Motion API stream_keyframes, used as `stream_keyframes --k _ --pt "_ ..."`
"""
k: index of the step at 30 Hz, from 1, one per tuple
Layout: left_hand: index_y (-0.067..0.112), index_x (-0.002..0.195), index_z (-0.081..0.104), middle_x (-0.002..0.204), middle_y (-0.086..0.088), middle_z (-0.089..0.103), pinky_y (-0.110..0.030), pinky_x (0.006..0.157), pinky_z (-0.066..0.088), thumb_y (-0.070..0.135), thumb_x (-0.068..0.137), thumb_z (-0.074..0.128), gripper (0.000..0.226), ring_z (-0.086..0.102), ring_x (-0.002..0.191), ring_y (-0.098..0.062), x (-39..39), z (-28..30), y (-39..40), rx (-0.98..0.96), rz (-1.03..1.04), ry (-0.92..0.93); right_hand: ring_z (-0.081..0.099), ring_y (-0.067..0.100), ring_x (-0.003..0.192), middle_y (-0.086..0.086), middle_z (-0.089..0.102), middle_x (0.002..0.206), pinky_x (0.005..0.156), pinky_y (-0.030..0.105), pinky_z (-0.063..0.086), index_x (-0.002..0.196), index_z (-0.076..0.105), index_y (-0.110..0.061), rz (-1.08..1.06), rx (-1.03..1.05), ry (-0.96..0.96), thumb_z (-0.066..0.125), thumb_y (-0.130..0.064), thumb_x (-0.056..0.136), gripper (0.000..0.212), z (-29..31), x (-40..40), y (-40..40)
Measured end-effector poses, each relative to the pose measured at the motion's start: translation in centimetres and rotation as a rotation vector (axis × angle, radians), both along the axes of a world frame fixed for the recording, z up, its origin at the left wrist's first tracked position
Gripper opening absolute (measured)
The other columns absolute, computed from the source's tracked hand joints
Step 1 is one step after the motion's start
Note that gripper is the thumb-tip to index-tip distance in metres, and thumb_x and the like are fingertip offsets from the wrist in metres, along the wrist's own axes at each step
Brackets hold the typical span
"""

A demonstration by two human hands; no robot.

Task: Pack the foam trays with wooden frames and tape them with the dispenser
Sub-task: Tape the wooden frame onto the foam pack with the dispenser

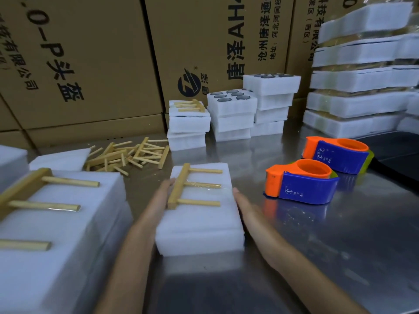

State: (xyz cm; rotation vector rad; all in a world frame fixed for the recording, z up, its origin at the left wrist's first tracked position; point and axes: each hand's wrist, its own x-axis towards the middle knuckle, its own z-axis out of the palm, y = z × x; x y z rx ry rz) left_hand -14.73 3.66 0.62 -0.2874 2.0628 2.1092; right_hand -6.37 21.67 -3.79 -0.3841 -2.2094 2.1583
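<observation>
Both forearms reach in from below. Left hand (158,198) and right hand (243,206) press flat, fingers straight, against opposite sides of the foam stack (199,232), which carries a frame (183,185) on top. Two dispensers (301,185) lie right, apart, on bare table (340,245).

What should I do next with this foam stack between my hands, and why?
Probably set it aside on the finished stacks at your left. The foam stack sits between your left hand and right hand, and its wooden frame already seems to have clear tape across the middle peg. Both tape dispensers lie untouched.
</observation>
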Motion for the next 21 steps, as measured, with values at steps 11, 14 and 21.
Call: stream_keyframes --k 11,14,21 --pt "0.029 0.141 0.048 0.107 0.004 0.074 -0.020 0.061 0.056 0.021 0.094 0.051 0.048 0.073 0.089 -0.008 1.1 0.8 -1.2 0.417 -0.234 0.275 0.068 -0.009 0.083 -0.030 0.072 0.088 0.066 0.010 0.050 0.112 0.055 -0.038 -0.025 -0.260 0.268 0.054 -0.003 0.094 0.040 -0.1 -1.8 -0.8" --pt "0.042 0.141 0.046 0.133 0.006 0.063 -0.042 0.090 0.053 0.028 0.084 0.067 0.062 0.063 0.119 -0.021 1.5 -0.2 -2.2 0.525 -0.312 0.269 0.072 0.002 0.087 -0.017 0.076 0.094 0.065 0.014 0.053 0.111 0.064 -0.031 -0.064 -0.323 0.295 0.058 -0.002 0.088 0.037 0.7 -2.0 -0.6" --pt "0.040 0.142 0.046 0.134 0.000 0.062 -0.057 0.099 0.047 0.029 0.076 0.079 0.074 0.061 0.121 -0.026 1.2 -1.4 -1.4 0.582 -0.331 0.189 0.065 0.036 0.112 0.012 0.072 0.116 0.095 0.048 0.050 0.119 0.070 -0.022 -0.092 -0.500 0.255 0.060 -0.014 0.086 0.036 3.0 -5.5 -0.7"
